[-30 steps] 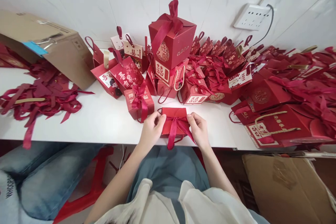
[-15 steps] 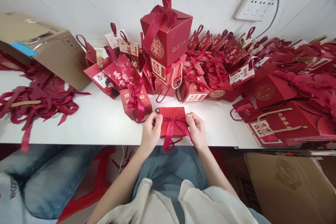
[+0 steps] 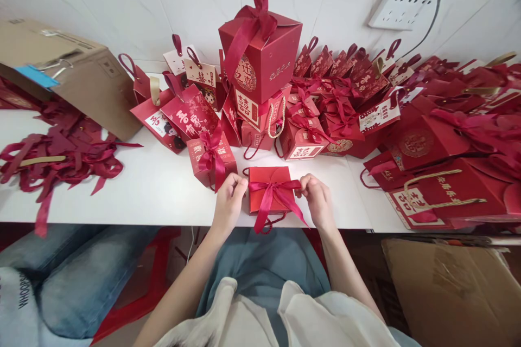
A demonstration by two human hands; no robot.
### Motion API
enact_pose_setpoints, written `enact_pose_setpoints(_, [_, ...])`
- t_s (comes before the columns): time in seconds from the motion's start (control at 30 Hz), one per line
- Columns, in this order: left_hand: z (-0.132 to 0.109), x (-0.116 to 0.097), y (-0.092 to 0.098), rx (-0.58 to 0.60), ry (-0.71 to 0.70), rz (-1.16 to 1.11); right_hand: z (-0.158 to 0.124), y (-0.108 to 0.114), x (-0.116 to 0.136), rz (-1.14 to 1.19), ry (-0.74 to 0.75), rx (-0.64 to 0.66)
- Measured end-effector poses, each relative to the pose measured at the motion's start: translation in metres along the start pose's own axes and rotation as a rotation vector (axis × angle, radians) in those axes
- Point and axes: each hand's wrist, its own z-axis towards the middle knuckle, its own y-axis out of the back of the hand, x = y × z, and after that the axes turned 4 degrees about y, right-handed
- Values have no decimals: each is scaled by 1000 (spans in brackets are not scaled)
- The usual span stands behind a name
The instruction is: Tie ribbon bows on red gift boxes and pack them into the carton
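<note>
In front of me, close to the table's front edge, lies a small red gift box (image 3: 257,174) with a dark rope handle. A crimson ribbon (image 3: 275,190) is tied in a bow over its top, two tails hanging toward me. My left hand (image 3: 230,200) pinches the bow's left loop at the box's left side. On the right side, my right hand (image 3: 317,199) pinches the end of the right loop, its fingers closed. Just behind my left hand a tied red box (image 3: 211,155) stands tilted.
Stacked boxes (image 3: 260,54) rise behind the work spot. More red boxes (image 3: 443,173) crowd the right. A ribbon pile (image 3: 61,154) and a cardboard box (image 3: 93,76) lie left. Another person's legs (image 3: 89,282) show lower left. A power strip (image 3: 401,5) is on the wall.
My hands have moved apart, the right one further out to the right. The bow's loops are stretched wider and flatter across the box top.
</note>
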Motion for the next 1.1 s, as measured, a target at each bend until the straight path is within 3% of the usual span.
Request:
enact_pose_setpoints(0.1, [-3,0,1,29,-6,-3,-2,11,-4,48,46,24])
enact_pose_setpoints(0.17, [-4,-2,0,49,-16,7,-4,15,-6,46,66,122])
enact_pose_setpoints(0.3, [-4,-7,-5,32,-26,10,-7,12,-8,14,84,312])
enact_pose_setpoints(0.43, [-2,-6,-5,25,-55,11,-8,7,-9,-6,79,377])
enact_pose_setpoints(0.73, [5,24,-12,-102,-55,-87,-6,5,-16,-64,98,354])
enact_pose_setpoints(1.1, [8,25,-13,-46,39,-20,-6,5,-23,-71,129,309])
